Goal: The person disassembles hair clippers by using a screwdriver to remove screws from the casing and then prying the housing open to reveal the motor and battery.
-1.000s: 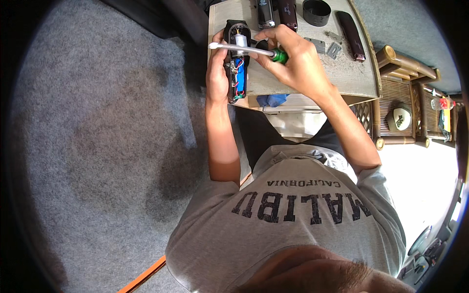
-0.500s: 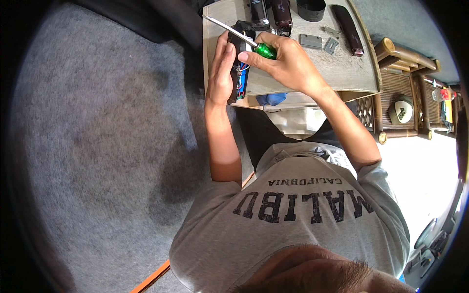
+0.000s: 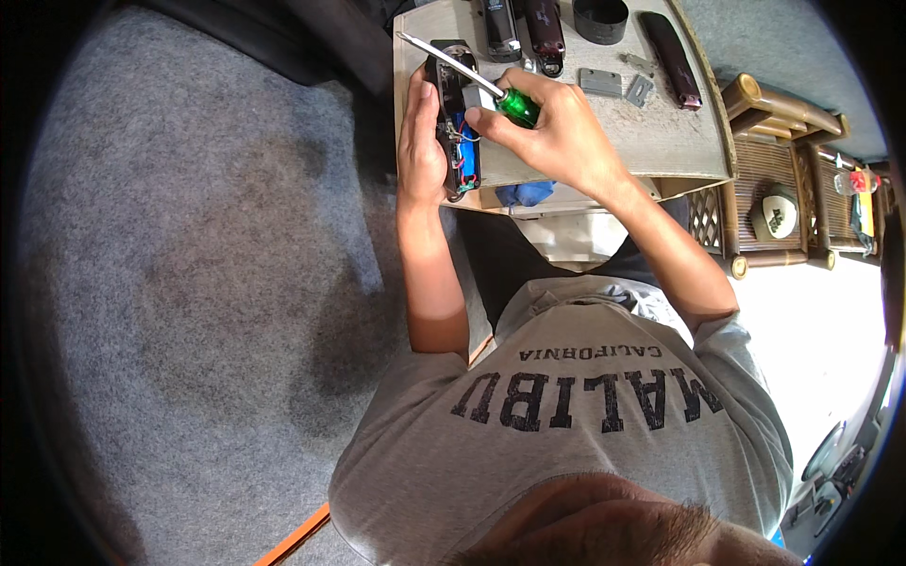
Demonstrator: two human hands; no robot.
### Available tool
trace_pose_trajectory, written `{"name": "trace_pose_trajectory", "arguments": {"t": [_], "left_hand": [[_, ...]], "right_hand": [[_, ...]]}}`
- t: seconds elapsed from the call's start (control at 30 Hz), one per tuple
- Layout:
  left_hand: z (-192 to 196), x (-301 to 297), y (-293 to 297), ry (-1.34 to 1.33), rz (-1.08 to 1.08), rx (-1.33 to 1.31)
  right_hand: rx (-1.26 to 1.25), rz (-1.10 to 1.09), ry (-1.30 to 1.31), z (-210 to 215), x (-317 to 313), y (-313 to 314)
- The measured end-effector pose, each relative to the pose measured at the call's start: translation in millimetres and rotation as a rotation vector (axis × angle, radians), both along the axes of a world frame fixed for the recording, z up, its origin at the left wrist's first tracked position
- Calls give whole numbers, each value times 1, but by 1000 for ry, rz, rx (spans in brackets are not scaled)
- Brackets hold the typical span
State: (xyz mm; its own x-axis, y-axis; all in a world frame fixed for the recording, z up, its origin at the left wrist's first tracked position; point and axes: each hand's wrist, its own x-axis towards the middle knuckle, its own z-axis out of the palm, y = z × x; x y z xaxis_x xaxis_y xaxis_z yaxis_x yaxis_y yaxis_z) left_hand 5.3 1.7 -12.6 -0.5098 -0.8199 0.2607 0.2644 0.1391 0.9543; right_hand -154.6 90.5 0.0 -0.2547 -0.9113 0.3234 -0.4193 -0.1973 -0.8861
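My left hand [image 3: 421, 156] is wrapped along the left side of an opened hair clipper body [image 3: 451, 57], held upright over the table's left edge. Inside its black shell show a blue battery [image 3: 468, 158] and thin coloured wires. In my right hand [image 3: 559, 127] lies a screwdriver [image 3: 518, 108] with a green handle, its steel shaft pointing up and left across the clipper. The thumb and fingers of that hand also grip a silver block [image 3: 478, 97], like a small motor, at the shell's right side. Whether the block is fully out of the shell I cannot tell.
On the wooden table [image 3: 595, 141] lie a black clipper [image 3: 501, 28], dark red casing parts [image 3: 672, 58], a round black container [image 3: 600, 21] and flat metal blades [image 3: 601, 81]. Blue cloth [image 3: 525, 193] shows below its front edge. A bamboo shelf [image 3: 769, 255] with a cap [image 3: 779, 217] stands right.
The clipper shell has turned so more of its inside shows. My right hand has shifted slightly right and down with the screwdriver, and the silver block now shows between shell and fingers.
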Motion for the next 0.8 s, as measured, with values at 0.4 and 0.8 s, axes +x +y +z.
{"name": "trace_pose_trajectory", "arguments": {"t": [0.4, 0.8], "left_hand": [[-5, 1, -5, 94, -16, 88], [-2, -1, -2, 112, 25, 105]], "right_hand": [[-3, -119, -123, -9, 11, 2], [18, -106, -132, -10, 9, 1]]}}
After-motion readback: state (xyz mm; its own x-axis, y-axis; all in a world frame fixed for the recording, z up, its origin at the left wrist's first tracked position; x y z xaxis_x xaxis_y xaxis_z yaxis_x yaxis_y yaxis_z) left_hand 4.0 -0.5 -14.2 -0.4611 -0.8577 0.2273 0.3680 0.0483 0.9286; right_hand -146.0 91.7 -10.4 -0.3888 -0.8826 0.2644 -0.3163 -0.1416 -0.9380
